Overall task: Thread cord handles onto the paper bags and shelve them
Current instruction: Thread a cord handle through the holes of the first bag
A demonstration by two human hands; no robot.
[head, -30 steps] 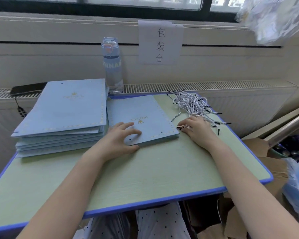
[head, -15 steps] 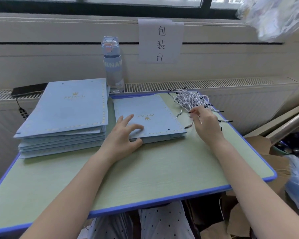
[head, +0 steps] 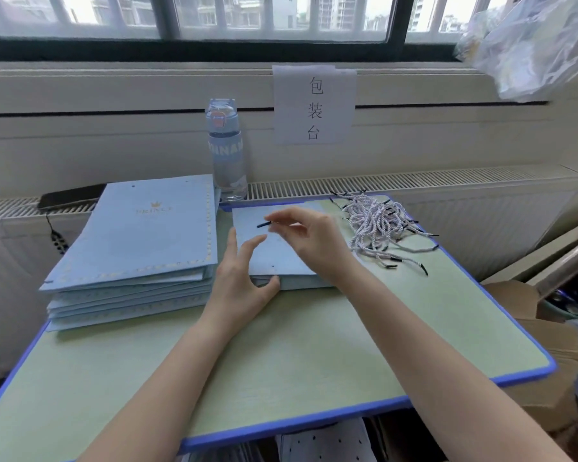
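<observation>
A green counter (head: 281, 378) with a blue rim carries a flat, pale blue paper bag (head: 281, 260), and everything here is placed from that bag. At the bag's near edge is the left hand (head: 241, 288). Its thumb lies against that edge, and its fingers (head: 232, 240) are spread, nearly straight and holding nothing. They reach over the bag's left part, but whether they touch the paper cannot be told. Above the bag's middle hovers the right hand (head: 314, 241). Its fingers (head: 287, 215) are closed in a pinch on a cord (head: 264, 224), whose black tip sticks out to the left over the bag's far half. Left of the bag and close beside it stands a stack of bags (head: 141, 241) of the same blue. Right of the bag lies a pile of cords (head: 377, 225), white with black tips. Behind the bag a water bottle (head: 227, 151) stands upright, and higher on the wall hangs a paper sign (head: 314, 105). Far left of the bag, beyond the stack, lies a dark phone (head: 70, 196).
</observation>
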